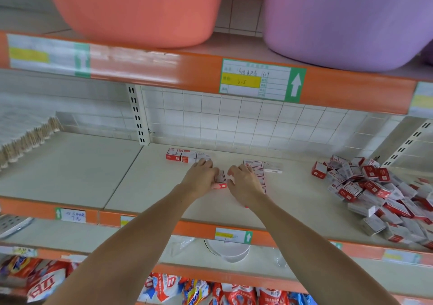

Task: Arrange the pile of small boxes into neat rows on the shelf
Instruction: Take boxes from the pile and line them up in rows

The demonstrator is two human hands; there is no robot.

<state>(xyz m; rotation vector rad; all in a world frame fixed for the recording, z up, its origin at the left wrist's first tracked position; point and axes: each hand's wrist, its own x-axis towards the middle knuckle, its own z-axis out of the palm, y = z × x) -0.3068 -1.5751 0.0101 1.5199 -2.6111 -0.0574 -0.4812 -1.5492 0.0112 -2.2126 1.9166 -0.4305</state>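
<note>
A loose pile of small red-and-white boxes lies at the right end of the cream shelf. A short row of boxes stands near the back wall. Another column of boxes runs toward the front, partly hidden under my right hand, which rests on it with loosely bent fingers. My left hand lies beside a small box, its fingers against the box's left side. That box sits between both hands.
An orange basin and a purple basin sit on the shelf above. A fringed cloth lies at the far left. Orange shelf edge with price tags overhangs. Packaged goods fill the lower shelves.
</note>
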